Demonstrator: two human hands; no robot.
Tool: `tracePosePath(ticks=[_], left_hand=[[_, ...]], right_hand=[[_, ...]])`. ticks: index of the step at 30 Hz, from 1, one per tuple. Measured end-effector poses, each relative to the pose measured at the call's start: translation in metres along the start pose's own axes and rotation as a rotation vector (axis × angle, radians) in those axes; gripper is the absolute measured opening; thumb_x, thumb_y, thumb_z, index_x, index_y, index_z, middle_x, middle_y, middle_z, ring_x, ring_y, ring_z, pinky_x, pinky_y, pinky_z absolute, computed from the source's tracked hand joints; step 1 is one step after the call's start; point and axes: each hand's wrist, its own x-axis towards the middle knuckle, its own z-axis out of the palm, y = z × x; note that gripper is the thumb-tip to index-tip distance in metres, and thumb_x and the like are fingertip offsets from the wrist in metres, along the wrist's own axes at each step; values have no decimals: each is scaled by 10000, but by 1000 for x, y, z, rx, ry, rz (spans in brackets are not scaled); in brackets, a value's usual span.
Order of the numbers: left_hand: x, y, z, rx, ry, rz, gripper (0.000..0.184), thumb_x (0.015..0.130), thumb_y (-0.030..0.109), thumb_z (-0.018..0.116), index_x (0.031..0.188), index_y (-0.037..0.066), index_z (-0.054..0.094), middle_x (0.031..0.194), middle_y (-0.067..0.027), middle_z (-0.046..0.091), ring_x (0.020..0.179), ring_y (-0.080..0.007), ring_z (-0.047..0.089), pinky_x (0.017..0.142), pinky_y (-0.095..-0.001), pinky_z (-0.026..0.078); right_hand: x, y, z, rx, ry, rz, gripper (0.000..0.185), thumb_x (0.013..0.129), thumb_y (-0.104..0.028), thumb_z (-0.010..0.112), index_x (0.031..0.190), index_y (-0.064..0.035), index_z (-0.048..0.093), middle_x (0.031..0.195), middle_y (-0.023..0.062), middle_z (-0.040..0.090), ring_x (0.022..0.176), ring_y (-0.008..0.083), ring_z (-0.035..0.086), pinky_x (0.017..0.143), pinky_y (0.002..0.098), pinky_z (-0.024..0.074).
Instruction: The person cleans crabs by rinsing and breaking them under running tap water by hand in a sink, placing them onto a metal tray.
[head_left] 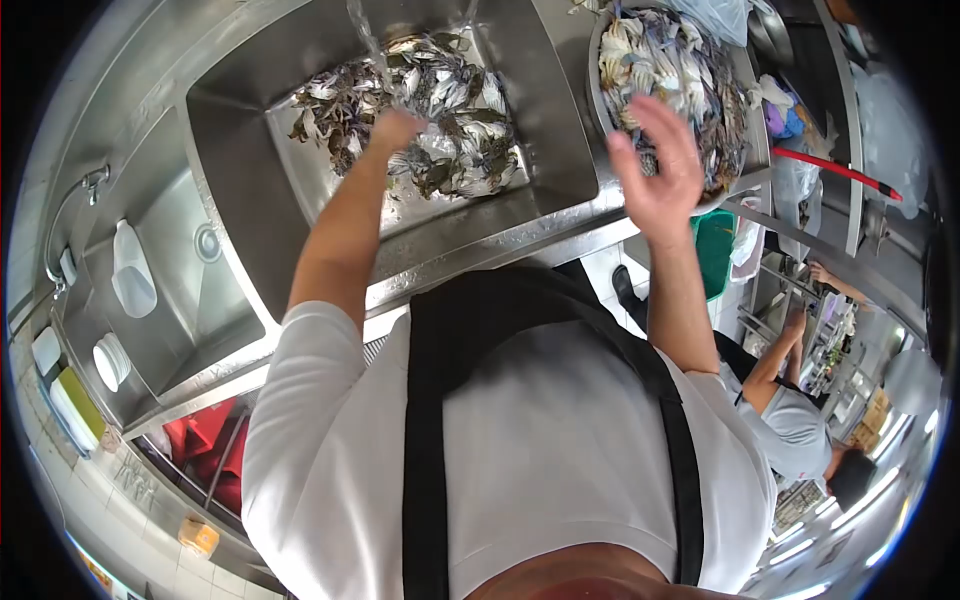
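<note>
A heap of crabs [455,150] lies in the steel sink [235,150], and a stream of water [366,38] falls onto it. My left hand [398,130] reaches down over the heap; its fingers are blurred and partly hidden, so I cannot tell whether it grips a crab. My right hand [665,175] is raised with thumb and fingers apart and nothing in it. Behind it stands a large round bowl [594,75] full of more crabs [690,70], on the counter right of the sink.
Left of the sink is a second basin [205,290] holding a cut white plastic bottle [132,270]. A green crate [713,255] stands below the counter. At right are a red-handled tool [835,172], plastic bags [795,185] and another person [795,430] at a counter.
</note>
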Motion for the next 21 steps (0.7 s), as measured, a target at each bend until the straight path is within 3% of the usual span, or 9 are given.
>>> tracePosePath(ticks=[1, 3, 5, 7, 11, 13, 17, 18, 21], left_hand=[[-1, 15, 21, 277, -83, 164, 252, 883, 215, 567, 978, 38, 720, 1014, -188, 705, 919, -331, 690, 820, -418, 561], [-21, 59, 40, -94, -102, -233, 176, 848, 147, 573, 883, 54, 719, 908, -170, 695, 809, -338, 684, 727, -416, 570], [-29, 77, 61, -177, -171, -365, 221, 846, 145, 575, 981, 45, 718, 995, -169, 681, 964, -362, 661, 835, -420, 553], [-39, 92, 61, -25, -198, -207, 266, 867, 150, 544, 1069, 34, 673, 1132, -173, 640, 1094, -357, 603, 904, -432, 505], [-30, 96, 114, -38, -139, -183, 298, 904, 168, 499, 1147, 43, 617, 1204, -166, 596, 1149, -351, 558, 942, -430, 465], [-28, 100, 130, -24, -87, -320, 333, 922, 207, 466, 1189, 62, 605, 1169, -144, 625, 1127, -326, 574, 968, -447, 422], [-36, 100, 131, -73, -140, -372, 383, 873, 268, 606, 1192, 57, 597, 1231, -157, 574, 1217, -343, 505, 1002, -459, 403], [-44, 101, 115, -89, -109, -315, 504, 784, 323, 724, 1193, 60, 592, 1198, -157, 615, 1153, -330, 570, 964, -429, 449], [-50, 97, 81, -387, -236, -395, 567, 720, 368, 778, 1160, 55, 606, 1118, -156, 674, 1051, -315, 639, 864, -412, 504]], right_hand=[[-2, -3, 9, 51, -67, 19, 289, 779, -49, 759, 1051, 0, 675, 1112, 169, 664, 1010, 290, 652, 875, 360, 518], [-4, -3, 26, 77, -184, 48, 286, 784, -41, 754, 1053, 6, 669, 1106, 183, 659, 990, 300, 657, 849, 355, 526], [-10, -1, 42, 173, -260, 85, 290, 782, -31, 754, 1054, 13, 663, 1099, 188, 656, 973, 313, 658, 830, 349, 528], [-13, 3, 51, 198, -355, 103, 283, 780, -24, 751, 1042, 24, 655, 1066, 184, 660, 942, 324, 661, 817, 357, 535], [-17, 8, 57, 186, -410, 95, 262, 784, -28, 748, 1019, 31, 649, 1034, 184, 659, 882, 326, 667, 753, 353, 548], [-23, 13, 55, 173, -415, 118, 261, 788, -33, 745, 1022, 31, 650, 1034, 184, 659, 883, 327, 667, 753, 352, 547], [-34, 15, 52, 166, -381, 161, 254, 796, -34, 738, 1027, 25, 654, 1034, 179, 659, 879, 323, 669, 751, 351, 546], [-36, 13, 53, 165, -378, 164, 254, 796, -34, 738, 1027, 25, 654, 1034, 179, 659, 879, 323, 669, 751, 351, 546], [-46, 6, 59, 174, -369, 203, 227, 810, -47, 728, 1016, 21, 660, 1018, 173, 663, 869, 311, 671, 747, 345, 544]])
